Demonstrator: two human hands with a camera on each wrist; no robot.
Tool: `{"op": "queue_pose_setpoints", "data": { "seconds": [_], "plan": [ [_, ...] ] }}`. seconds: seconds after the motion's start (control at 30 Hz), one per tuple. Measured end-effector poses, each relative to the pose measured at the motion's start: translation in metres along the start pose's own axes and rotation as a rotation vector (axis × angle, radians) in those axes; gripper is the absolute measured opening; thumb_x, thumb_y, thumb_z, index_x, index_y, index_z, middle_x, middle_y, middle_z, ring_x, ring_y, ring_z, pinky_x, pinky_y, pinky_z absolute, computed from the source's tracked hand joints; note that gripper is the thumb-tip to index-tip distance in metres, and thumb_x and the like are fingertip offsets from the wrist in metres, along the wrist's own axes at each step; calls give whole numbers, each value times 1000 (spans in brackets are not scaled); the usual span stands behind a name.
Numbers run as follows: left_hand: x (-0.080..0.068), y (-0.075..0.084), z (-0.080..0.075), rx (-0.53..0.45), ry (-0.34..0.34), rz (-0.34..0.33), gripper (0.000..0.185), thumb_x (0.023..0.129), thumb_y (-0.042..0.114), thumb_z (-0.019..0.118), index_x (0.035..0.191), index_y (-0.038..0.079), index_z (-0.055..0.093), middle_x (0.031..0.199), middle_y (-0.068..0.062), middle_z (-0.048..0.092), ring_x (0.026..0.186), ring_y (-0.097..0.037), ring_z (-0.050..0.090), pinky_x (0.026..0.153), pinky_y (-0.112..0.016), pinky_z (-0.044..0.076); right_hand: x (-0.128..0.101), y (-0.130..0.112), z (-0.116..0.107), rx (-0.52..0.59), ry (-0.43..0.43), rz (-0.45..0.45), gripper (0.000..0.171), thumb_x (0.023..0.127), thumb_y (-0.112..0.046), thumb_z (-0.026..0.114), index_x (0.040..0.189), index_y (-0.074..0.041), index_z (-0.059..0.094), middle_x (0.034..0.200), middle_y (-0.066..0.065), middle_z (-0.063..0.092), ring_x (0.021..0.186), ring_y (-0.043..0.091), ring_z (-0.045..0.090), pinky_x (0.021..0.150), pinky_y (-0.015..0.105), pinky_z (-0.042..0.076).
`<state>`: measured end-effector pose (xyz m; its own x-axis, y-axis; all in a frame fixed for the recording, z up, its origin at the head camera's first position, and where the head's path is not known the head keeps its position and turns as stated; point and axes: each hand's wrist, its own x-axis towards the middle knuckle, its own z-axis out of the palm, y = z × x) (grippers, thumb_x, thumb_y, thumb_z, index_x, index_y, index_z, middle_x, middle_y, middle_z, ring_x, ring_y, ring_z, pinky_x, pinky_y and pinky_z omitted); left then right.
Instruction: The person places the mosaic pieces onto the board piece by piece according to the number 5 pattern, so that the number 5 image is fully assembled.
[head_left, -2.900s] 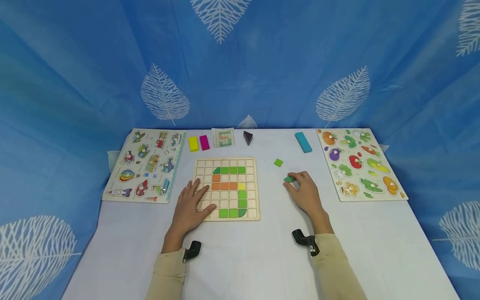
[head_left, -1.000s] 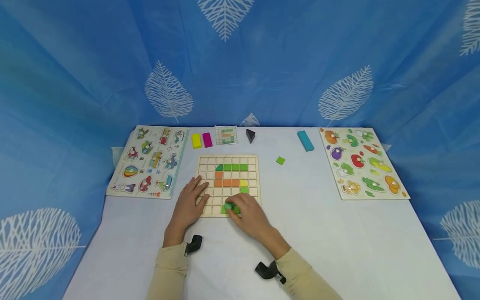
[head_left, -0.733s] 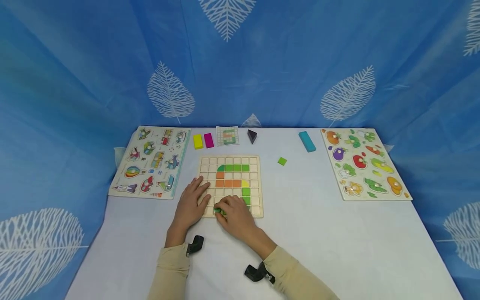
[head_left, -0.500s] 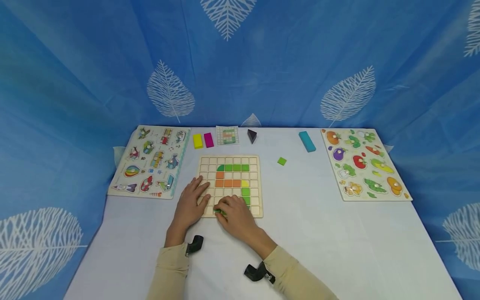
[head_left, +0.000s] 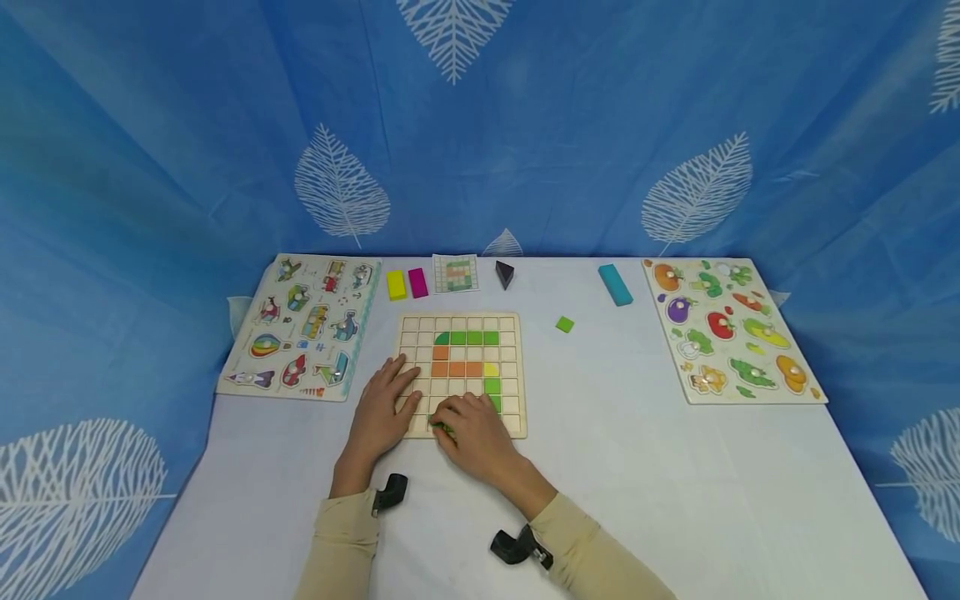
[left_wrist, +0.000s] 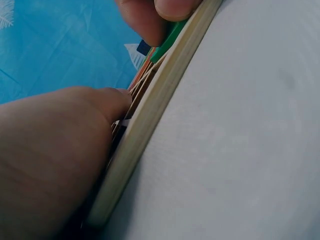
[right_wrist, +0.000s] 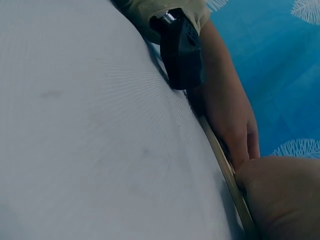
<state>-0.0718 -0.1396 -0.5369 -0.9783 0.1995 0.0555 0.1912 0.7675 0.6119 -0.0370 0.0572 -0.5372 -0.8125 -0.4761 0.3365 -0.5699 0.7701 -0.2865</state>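
At the near edge of the white table (head_left: 675,500), both hands meet over the wooden grid board (head_left: 512,332). The right hand (head_left: 474,433) has its fingers curled round a small green piece (head_left: 444,427), pinching it down at the board's bottom row, just left of the green tiles already laid there; the left wrist view shows the piece (left_wrist: 170,37) sitting tilted on the board's rim (left_wrist: 150,125), not yet flat in a cell. The left hand (head_left: 382,408) lies flat with straight fingers on the board's left side, steadying it.

To seat the piece well, I judge it should be levelled first, its edges squared to the cell walls, then pressed straight down with one fingertip while the other hand keeps the board from sliding. Forcing it while tilted could jam it against the divider or lift the neighbouring tile.

Further up the board runs an S-like path: a green column on the right, an orange row with one yellow tile, then a green row on top. Beyond the board lie a loose green square (head_left: 565,325), a yellow block (head_left: 395,285), a pink block (head_left: 417,282), a pattern card (head_left: 456,273), a dark wedge (head_left: 505,273) and a teal bar (head_left: 615,284). A vehicle puzzle (head_left: 303,325) and a vegetable puzzle (head_left: 731,329) flank the sides.
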Motion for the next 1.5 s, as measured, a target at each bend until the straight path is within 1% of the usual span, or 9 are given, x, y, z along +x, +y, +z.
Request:
{"op": "queue_pose_setpoints", "data": {
  "seconds": [0.27,0.47,0.6,0.73,0.8,0.97,1.07,1.27,1.5],
  "plan": [
    [2,-1,1,-4,10,16,45,102,27,61,145,12,58,164,-13,38,155,-37,28,126,-57,22,-1,0,-1,-60,70,-5,8,96,-29,72,90,-28,77,100,-13,72,81,12,56,71,30,37],
    [0,-3,3,3,13,10,45,102,27,62,145,12,58,164,-13,39,155,-37,28,126,-57,21,-5,0,-5,-77,83,-30,8,94,-27,74,88,-27,79,99,-14,72,83,11,55,72,29,39],
    [0,-3,3,2,16,-7,46,102,27,62,146,12,57,164,-13,38,155,-36,28,127,-56,21,-8,8,-11,-61,89,-42,8,94,-27,74,90,-26,80,102,-13,73,87,11,56,74,28,40],
    [0,-2,3,-5,2,-23,47,102,27,61,147,12,56,165,-12,37,156,-36,26,128,-54,19,-13,36,-23,13,88,66,8,95,-25,73,95,-21,80,107,-7,73,92,15,59,74,31,42],
    [0,-2,3,-5,-1,-27,47,102,27,61,147,11,56,165,-12,36,156,-36,25,128,-53,19,-16,58,-30,65,92,165,11,95,-25,73,101,-18,79,111,-3,73,96,19,60,78,35,44],
    [0,-1,3,-6,4,-21,47,102,26,61,146,11,56,164,-12,37,156,-36,26,128,-54,20,-22,123,-49,171,124,461,26,95,-20,72,119,-9,73,126,10,68,113,31,58,95,47,48],
    [0,0,3,-12,4,-20,47,102,26,61,146,11,57,164,-13,37,156,-36,26,127,-54,20,-22,154,-56,216,137,577,37,95,-18,70,129,-5,66,135,16,62,118,34,56,99,50,48],
    [0,2,3,-29,-10,-26,47,102,27,61,146,11,57,165,-12,37,156,-35,26,128,-54,19,-13,187,-61,243,144,652,49,97,-19,67,141,-1,56,141,21,57,118,36,55,99,51,49],
    [-1,3,2,-23,-1,-30,46,102,27,61,146,12,57,164,-12,37,156,-35,27,128,-54,19,2,197,-58,198,122,682,42,100,-21,63,138,-5,60,139,20,60,126,39,56,105,53,48]
  ]
}}
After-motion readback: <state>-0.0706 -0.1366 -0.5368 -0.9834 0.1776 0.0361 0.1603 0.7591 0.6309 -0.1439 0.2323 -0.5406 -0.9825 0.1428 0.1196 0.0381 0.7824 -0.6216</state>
